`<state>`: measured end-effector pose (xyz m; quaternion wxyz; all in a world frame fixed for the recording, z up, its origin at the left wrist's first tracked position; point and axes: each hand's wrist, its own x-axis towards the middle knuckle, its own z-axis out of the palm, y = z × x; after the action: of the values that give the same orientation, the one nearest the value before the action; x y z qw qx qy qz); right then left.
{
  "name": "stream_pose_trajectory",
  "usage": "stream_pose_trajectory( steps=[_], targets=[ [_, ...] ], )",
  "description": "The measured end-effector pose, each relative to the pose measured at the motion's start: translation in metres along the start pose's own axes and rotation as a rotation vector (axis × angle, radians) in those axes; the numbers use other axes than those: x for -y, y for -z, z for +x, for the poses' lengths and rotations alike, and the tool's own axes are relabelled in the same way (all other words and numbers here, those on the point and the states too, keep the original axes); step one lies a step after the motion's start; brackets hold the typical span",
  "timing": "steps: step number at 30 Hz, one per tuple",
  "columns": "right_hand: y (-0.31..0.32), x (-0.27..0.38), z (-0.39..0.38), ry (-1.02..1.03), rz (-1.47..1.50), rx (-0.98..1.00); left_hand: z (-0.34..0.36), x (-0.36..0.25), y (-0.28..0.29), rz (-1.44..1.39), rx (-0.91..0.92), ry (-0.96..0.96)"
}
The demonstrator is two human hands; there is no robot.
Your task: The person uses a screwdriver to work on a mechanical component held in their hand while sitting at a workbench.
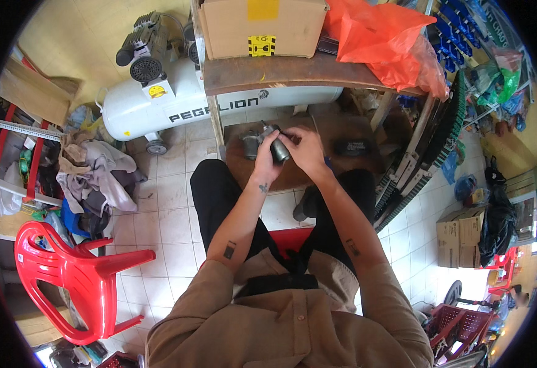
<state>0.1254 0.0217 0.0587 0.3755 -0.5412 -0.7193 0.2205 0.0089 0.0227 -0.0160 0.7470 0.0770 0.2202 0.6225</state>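
Both of my hands meet over the low brown table (336,172), in front of my knees. A dark grey metal tool with a rounded cylindrical end (279,151) lies in my left hand (267,158), the fingers wrapped round it. Pressed against the top of the same tool are the closed fingers of my right hand (305,149); whether they pinch a small piece there is hidden. Just left of my left hand is another grey metal piece (249,146), and I cannot tell if it is joined to the tool. A flat black object (351,146) lies to the right on the table.
Above the low table, a brown shelf (268,72) carries a cardboard box (262,27) and an orange plastic bag (382,40). A white air compressor (139,107) stands behind on the left. A red plastic chair (78,276) lies tipped at the left; black-green strips (425,153) lean at the right.
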Motion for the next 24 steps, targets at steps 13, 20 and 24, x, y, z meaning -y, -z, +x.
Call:
stream_pose_trajectory(
  steps=[13,20,24],
  targets=[
    [0.014,-0.059,-0.031,-0.093,-0.439,-0.031,-0.012,-0.017,-0.019,-0.101,-0.026,-0.08],
    [-0.013,-0.108,-0.047,-0.218,-0.637,0.171,-0.01,-0.019,-0.014,-0.133,-0.037,-0.112],
    [-0.022,-0.12,-0.047,-0.225,-0.649,0.188,-0.012,-0.019,-0.016,-0.141,-0.057,-0.086]
  ],
)
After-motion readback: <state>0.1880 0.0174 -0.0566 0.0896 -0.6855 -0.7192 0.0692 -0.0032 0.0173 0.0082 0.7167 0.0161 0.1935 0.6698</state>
